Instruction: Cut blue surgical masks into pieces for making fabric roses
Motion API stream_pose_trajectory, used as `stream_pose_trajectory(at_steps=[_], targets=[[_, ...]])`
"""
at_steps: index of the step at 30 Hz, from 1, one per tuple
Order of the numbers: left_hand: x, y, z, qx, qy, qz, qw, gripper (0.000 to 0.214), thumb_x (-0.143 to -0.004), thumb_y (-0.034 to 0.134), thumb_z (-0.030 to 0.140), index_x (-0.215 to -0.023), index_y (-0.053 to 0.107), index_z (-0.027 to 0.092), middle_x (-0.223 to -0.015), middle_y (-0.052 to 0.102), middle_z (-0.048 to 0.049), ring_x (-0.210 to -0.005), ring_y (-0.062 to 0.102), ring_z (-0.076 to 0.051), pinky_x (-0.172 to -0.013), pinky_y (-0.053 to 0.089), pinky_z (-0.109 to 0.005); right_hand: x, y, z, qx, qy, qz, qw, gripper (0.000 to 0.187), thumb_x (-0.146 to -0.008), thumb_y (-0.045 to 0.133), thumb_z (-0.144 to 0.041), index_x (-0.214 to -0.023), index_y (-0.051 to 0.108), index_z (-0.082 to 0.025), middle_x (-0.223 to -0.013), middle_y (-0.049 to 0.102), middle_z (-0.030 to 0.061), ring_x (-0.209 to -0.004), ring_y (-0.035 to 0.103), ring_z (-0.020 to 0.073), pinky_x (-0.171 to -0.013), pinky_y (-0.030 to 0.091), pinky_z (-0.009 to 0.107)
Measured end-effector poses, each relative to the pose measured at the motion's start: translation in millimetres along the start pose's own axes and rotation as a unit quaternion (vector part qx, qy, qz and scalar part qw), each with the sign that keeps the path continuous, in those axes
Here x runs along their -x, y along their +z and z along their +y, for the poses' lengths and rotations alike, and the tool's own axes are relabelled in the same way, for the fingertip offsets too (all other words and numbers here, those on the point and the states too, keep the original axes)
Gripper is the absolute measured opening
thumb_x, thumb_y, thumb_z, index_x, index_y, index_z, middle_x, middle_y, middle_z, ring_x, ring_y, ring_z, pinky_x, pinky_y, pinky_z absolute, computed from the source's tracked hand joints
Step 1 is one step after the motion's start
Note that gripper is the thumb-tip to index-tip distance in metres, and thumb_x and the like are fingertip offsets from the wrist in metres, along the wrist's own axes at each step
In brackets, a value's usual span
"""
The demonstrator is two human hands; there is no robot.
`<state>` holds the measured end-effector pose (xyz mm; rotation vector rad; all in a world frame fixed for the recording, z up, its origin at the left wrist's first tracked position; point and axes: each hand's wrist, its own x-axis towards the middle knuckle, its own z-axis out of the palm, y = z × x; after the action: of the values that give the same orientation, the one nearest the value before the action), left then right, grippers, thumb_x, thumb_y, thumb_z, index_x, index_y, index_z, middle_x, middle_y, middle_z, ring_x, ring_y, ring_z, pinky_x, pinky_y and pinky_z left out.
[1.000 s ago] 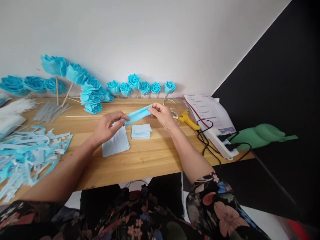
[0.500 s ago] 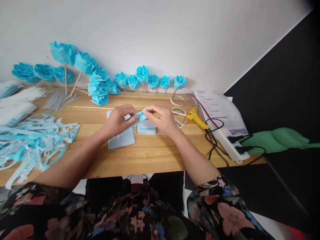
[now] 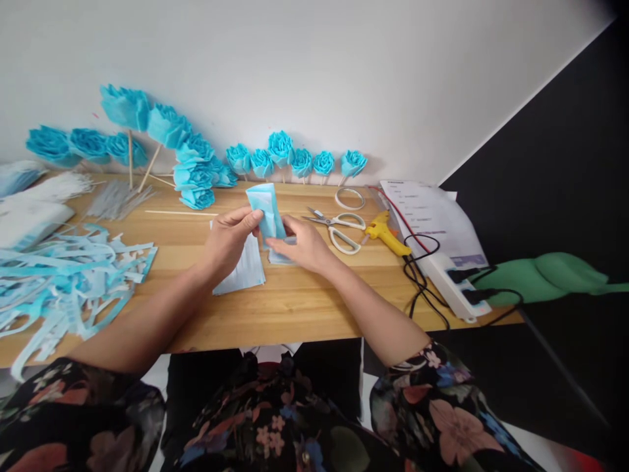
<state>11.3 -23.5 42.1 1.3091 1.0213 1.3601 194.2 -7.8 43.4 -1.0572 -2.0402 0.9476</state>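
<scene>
A folded piece of light blue fabric [image 3: 268,213], like mask material, stands nearly upright between my hands. My left hand [image 3: 230,239] pinches its left side, thumb in front. On its lower right edge, my right hand [image 3: 304,246] closes thumb and fingers around it. Below the left hand lies a flat blue sheet [image 3: 243,272] on the table. A small stack of blue pieces [image 3: 281,255] sits under the right hand, mostly covered by it. Just right of that hand, scissors [image 3: 339,226] with white handles lie with their blades slightly apart.
Blue fabric flowers [image 3: 280,147] on sticks line the wall. A heap of blue and white strips [image 3: 73,275] covers the table's left side. To the right are a tape roll [image 3: 350,198], a yellow glue gun [image 3: 388,235], loose black cables and a power strip [image 3: 455,288].
The fabric has turned from lying low and slanted to standing upright. My right hand has moved left and lower, uncovering the scissors' blades.
</scene>
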Motion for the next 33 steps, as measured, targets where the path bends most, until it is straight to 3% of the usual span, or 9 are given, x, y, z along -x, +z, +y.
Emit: stream_pose_trajectory(at_steps=[2, 6, 12, 16, 20, 24, 27, 33], targets=[[-1, -0.4, 1, 0.039, -0.001, 0.016, 0.999, 0.038, -0.079, 0.079, 0.051, -0.065, 0.066, 0.018, -0.066, 0.061, 0.0004, -0.063, 0.055, -0.012, -0.061, 0.045, -0.026, -1, 1, 4, 0.031, 0.002, 0.014, 0.999, 0.021, -0.087, 0.063, -0.039, -0.080, 0.059, -0.020, -0.076, 0.062, -0.0003, -0.071, 0.055, 0.0154, -0.067, 0.036, 0.029], [-3, -1.6, 1, 0.093, -0.034, 0.022, 0.995, 0.031, -0.080, 0.079, 0.047, -0.074, 0.068, 0.019, -0.071, 0.064, -0.0010, -0.061, 0.054, -0.011, -0.047, 0.037, -0.022, -2, 1, 8, 0.080, 0.002, 0.017, 0.997, 0.032, -0.089, 0.060, -0.039, -0.067, 0.046, -0.021, -0.066, 0.054, -0.0022, -0.064, 0.046, 0.0128, -0.063, 0.029, 0.028], [-5, -4.1, -6, 0.127, -0.074, 0.011, 0.989, 0.034, -0.087, 0.075, 0.045, -0.074, 0.060, 0.018, -0.065, 0.064, -0.0003, -0.057, 0.060, -0.012, -0.057, 0.052, -0.025, 2, 2, 1, 0.099, 0.002, -0.014, 0.995, 0.038, -0.088, 0.061, -0.040, -0.062, 0.042, -0.020, -0.061, 0.050, -0.0036, -0.059, 0.040, 0.0111, -0.060, 0.024, 0.029], [-2, -1.9, -9, 0.095, -0.065, 0.020, 0.993, 0.036, -0.086, 0.075, 0.047, -0.073, 0.061, 0.017, -0.064, 0.065, -0.0008, -0.057, 0.063, -0.013, -0.060, 0.055, -0.026, 3, 0, -1, 0.033, 0.015, -0.027, 0.999, 0.035, -0.089, 0.062, -0.049, -0.071, 0.055, -0.020, -0.068, 0.058, -0.0020, -0.064, 0.048, 0.0122, -0.061, 0.030, 0.027], [4, 1.4, -9, 0.017, -0.032, -0.008, 0.999, 0.037, -0.084, 0.076, 0.051, -0.075, 0.067, 0.016, -0.067, 0.068, -0.0018, -0.057, 0.066, -0.015, -0.059, 0.055, -0.027, 2, -3, -2, -0.056, 0.022, 0.024, 0.998, 0.037, -0.084, 0.066, -0.057, -0.089, 0.061, -0.021, -0.076, 0.061, -0.0010, -0.069, 0.053, 0.0132, -0.063, 0.037, 0.026], [9, 5.0, -6, -0.032, -0.016, -0.040, 0.999, 0.033, -0.084, 0.076, 0.049, -0.079, 0.071, 0.017, -0.070, 0.070, -0.0018, -0.058, 0.068, -0.016, -0.061, 0.055, -0.028, 1, -5, -2, -0.084, -0.010, 0.078, 0.993, 0.040, -0.084, 0.066, -0.059, -0.079, 0.054, -0.022, -0.069, 0.051, -0.0032, -0.063, 0.046, 0.0120, -0.060, 0.036, 0.026], [9, 8.6, -3, -0.040, -0.028, -0.065, 0.997, 0.029, -0.077, 0.082, 0.045, -0.082, 0.072, 0.017, -0.071, 0.071, -0.0011, -0.057, 0.067, -0.016, -0.060, 0.055, -0.029, 0, -6, -2, -0.083, -0.028, 0.113, 0.990, 0.042, -0.087, 0.062, -0.062, -0.077, 0.053, -0.022, -0.070, 0.049, -0.0028, -0.065, 0.044, 0.0122, -0.060, 0.036, 0.027], [13, 10.7, 3, -0.103, -0.049, -0.113, 0.987, 0.021, -0.077, 0.082, 0.038, -0.075, 0.073, 0.019, -0.059, 0.070, -0.0009, -0.053, 0.065, -0.018, -0.055, 0.053, -0.029, 2, -7, -2, -0.092, -0.026, 0.124, 0.988, 0.043, -0.091, 0.057, -0.063, -0.084, 0.060, -0.021, -0.069, 0.049, -0.0036, -0.066, 0.046, 0.0117, -0.063, 0.038, 0.026]])
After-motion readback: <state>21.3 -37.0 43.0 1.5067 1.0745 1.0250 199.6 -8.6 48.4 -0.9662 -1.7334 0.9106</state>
